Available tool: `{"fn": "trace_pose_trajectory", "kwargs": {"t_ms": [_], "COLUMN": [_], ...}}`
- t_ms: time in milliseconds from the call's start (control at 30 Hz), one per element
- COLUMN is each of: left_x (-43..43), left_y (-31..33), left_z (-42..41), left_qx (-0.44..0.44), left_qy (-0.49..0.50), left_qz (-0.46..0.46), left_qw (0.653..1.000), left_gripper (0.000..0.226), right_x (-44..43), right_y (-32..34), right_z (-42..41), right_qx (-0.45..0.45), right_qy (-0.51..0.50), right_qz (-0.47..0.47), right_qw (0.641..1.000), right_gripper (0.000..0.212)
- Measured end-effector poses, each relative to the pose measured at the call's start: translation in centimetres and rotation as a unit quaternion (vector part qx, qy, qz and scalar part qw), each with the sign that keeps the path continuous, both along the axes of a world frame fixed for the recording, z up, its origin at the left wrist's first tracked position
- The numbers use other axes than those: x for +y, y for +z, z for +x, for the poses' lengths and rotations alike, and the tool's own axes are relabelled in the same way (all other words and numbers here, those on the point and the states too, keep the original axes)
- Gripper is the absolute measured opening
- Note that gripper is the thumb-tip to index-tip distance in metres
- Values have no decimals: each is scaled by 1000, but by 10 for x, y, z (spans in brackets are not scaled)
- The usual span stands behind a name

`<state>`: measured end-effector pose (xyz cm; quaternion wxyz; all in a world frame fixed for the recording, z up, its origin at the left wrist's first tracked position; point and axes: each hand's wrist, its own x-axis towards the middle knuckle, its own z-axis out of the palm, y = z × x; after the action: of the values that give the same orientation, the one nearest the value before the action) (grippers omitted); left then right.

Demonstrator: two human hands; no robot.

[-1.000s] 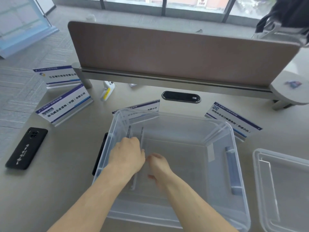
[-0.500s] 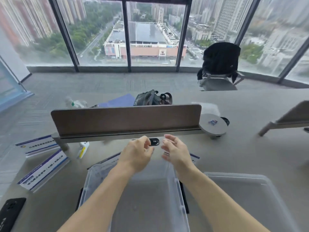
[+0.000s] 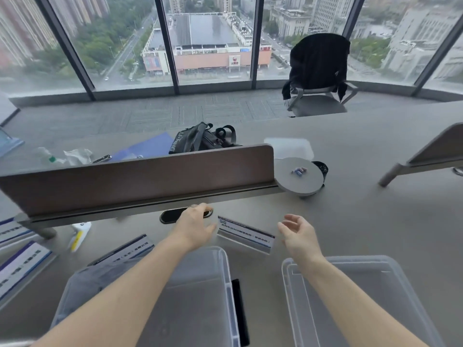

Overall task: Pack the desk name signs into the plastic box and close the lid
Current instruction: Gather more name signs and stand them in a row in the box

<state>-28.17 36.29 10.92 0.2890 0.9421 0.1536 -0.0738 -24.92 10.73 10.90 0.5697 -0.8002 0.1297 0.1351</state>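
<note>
Now both open hands, left (image 3: 194, 227) and right (image 3: 299, 234), flank a name sign (image 3: 245, 235), lettering unreadable.

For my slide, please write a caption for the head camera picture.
Both open hands, left hand and right hand, reach for a name sign behind the plastic box.

Both arms outstretched, left hand (image 3: 194, 227) and right hand (image 3: 299, 234) open-fingered.

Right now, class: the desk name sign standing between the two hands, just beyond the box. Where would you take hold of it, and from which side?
Probably by its two short ends, one hand from each side. The name sign is long, thin and tilted back, and the left hand and right hand already flank it, open.
</note>
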Motion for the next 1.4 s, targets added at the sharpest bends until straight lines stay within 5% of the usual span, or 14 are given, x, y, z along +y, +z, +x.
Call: {"fn": "trace_pose_trajectory", "kwargs": {"t_ms": [400,600,700,800,1033,1233,1400], "left_x": [22,31,29,29,40,44,37], "left_y": [-129,-160,-173,-179,-110,5,103], "left_z": [79,102,107,107,105,80,22], "left_qx": [156,167,133,94,34,-49,-92], "left_qy": [108,99,81,65,-71,-106,-81], "left_qz": [-188,-276,-249,-211,-130,-280,-345], "left_qw": [964,941,956,971,988,953,931], "left_gripper": [78,51,21,12,5,22,24], "right_x": [-3,12,18,18,11,8,9], "right_y": [-135,-169,-177,-179,-127,-27,65], "right_z": [37,50,52,51,50,46,23], "right_qx": [112,116,98,77,-52,-174,-224], "right_qy": [-2,3,9,4,11,-2,0], "right_qz": [-53,-50,-102,-140,-127,-92,52], "right_qw": [992,992,990,987,990,981,973], "right_gripper": [60,53,26,20,23,36,25]}}
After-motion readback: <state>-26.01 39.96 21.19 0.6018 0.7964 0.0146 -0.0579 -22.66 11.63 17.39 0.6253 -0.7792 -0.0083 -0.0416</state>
